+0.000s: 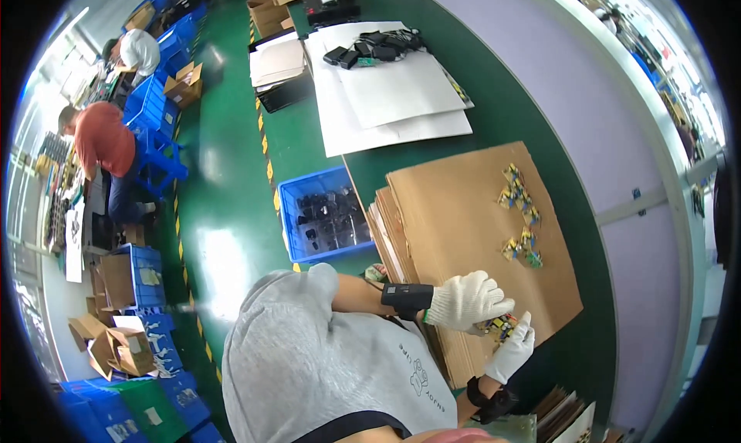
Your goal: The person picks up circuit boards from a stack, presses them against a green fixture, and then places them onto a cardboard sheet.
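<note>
Both hands wear white knit gloves and meet over the near part of a brown cardboard sheet (455, 211). Between them is a cluster of small circuit boards (500, 327) with yellow, black and blue parts. My left hand (467, 300) has its fingers bent over one side of the boards. My right hand (513, 350) grips their other side with thumb and fingers. The gloves partly hide the boards. Farther along the same sheet lie more small circuit boards (519, 196) in a loose line, with another small heap (525, 248) closer to my hands.
A blue bin (285, 211) of black parts stands beside the green table (540, 111). White sheets (401, 96) carry a heap of black adapters (378, 48). A black box of flat sheets (279, 65) is behind. Two people (108, 142) work across the aisle, near blue crates (150, 103).
</note>
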### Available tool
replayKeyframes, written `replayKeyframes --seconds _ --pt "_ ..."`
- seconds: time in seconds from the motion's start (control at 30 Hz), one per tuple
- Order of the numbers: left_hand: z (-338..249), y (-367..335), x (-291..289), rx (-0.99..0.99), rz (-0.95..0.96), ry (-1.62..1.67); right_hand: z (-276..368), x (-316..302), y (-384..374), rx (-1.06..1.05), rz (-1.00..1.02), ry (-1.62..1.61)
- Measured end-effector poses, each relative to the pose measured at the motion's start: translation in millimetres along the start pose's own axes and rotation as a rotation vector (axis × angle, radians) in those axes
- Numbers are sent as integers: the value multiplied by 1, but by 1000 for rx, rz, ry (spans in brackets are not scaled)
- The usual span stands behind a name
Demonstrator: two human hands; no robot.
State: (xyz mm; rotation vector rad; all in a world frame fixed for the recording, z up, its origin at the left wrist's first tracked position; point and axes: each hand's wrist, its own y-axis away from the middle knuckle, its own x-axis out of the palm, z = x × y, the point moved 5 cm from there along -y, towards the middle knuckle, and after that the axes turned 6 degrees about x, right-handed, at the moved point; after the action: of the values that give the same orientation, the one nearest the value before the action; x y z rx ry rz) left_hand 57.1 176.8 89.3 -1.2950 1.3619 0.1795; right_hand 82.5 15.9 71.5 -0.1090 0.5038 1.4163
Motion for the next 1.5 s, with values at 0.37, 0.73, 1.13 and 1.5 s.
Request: replayKeyframes --seconds 0.37,0.73,1.13,1.5 --pt "91 10 -29 -166 -71 184 1 51 -62 37 92 -242" --pt "108 1 -6 -92 -16 -223 7 115 -63 -181 -49 -117" --pt "131 1 -33 -167 -156 284 23 120 -60 -186 -384 518" --pt "133 0 -12 -133 10 510 -8 153 -51 -171 20 -361"
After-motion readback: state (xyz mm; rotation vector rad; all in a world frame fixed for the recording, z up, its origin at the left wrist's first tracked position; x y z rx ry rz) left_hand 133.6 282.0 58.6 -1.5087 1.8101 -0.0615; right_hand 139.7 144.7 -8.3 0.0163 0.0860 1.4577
